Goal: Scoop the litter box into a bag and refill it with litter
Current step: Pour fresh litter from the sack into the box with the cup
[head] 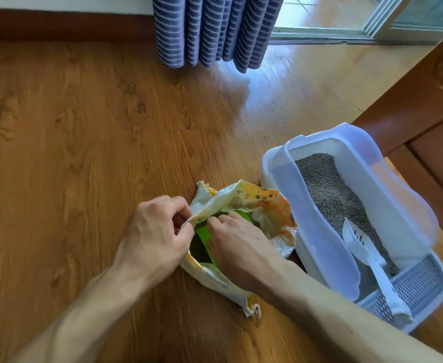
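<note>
A yellow and white litter bag (257, 203) with an orange cartoon print stands on the wooden floor, its mouth open over a green lining and dark litter. My left hand (155, 234) pinches the bag's near-left rim. My right hand (237, 243) grips the rim just beside it, fingers curled into the opening. To the right sits a white and pale-blue litter box (317, 231) holding grey litter (333, 189). A white slotted scoop (364, 247) lies inside it, handle resting on the grated step (419, 284).
A blue striped curtain (215, 30) hangs at the back. Brown wooden furniture (424, 106) stands close behind the box on the right. Stray litter grains (265, 127) dot the floor beyond the box. A sliding door track (320, 38) runs at the far right.
</note>
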